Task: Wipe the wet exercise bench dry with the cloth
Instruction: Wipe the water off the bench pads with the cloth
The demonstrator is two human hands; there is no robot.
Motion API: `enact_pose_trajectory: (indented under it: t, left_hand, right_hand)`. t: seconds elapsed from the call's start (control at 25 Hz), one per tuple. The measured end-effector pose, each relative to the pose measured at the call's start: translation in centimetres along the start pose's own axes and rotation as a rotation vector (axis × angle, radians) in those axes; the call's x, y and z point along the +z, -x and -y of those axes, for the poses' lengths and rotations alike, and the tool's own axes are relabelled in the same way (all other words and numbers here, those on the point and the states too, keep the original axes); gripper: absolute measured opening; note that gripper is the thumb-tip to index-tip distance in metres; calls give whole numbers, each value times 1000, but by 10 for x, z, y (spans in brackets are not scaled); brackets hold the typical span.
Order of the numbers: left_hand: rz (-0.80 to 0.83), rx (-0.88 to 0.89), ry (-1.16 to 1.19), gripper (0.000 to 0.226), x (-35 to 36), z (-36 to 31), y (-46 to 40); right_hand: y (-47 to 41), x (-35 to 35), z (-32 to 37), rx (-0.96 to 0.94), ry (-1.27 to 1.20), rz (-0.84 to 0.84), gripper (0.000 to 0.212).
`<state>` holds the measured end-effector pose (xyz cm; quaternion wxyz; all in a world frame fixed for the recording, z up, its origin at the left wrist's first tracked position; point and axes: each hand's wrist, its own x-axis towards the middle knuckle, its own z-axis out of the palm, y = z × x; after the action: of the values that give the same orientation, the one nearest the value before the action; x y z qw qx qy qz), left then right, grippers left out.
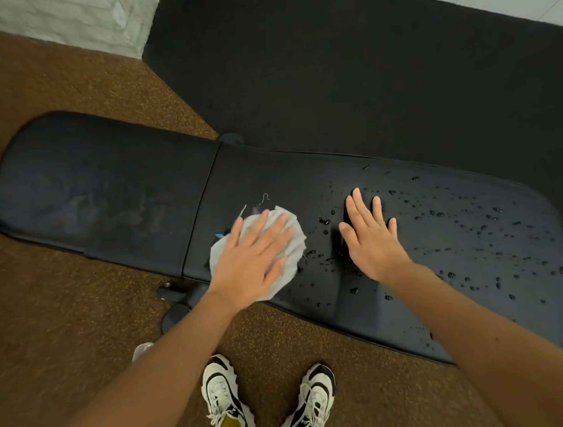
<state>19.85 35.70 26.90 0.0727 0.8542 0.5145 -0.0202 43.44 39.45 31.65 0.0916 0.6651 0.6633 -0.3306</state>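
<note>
My left hand (248, 264) presses a crumpled grey cloth (291, 242) flat-fingered onto the wet black padded table (438, 237), my right hand (372, 238) resting open beside it.

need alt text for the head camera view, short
A person's left hand presses a grey cloth flat on a black bench, while the right hand rests open beside it. Water drops cover the bench's right part.
</note>
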Motion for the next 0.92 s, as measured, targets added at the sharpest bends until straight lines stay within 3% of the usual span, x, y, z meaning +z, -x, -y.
enact_pose_trajectory:
  t: [0.16,0.24,0.32,0.52,0.56,0.64,0.76,0.92]
  left_hand:
    - [-55,-335,48,57,-3,33,-32]
    - [-87,-423,55,57,-4,24,-45]
    - [-78,-340,34,55,-3,3,-42]
    - [2,132,-26,54,-2,13,0]
    - [-8,117,-24,54,-1,22,0]
    - [-51,-85,15,55,-1,23,-8]
    - [-45,-306,45,57,-3,-12,-22]
    - [22,-98,-18,58,2,-42,-2]
  right_hand:
    - [0,2,0,-2,2,-12,56]
    - [-1,3,0,-2,0,-15,56]
    - [-1,3,0,-7,1,-16,56]
    - [0,-2,-2,-19,-31,17,55]
    - [0,-2,-2,-22,-34,15,55]
    - [0,-1,-3,-23,-26,4,55]
    - [0,1,-3,-24,-29,0,55]
    - [1,-2,-6,-43,-23,4,57]
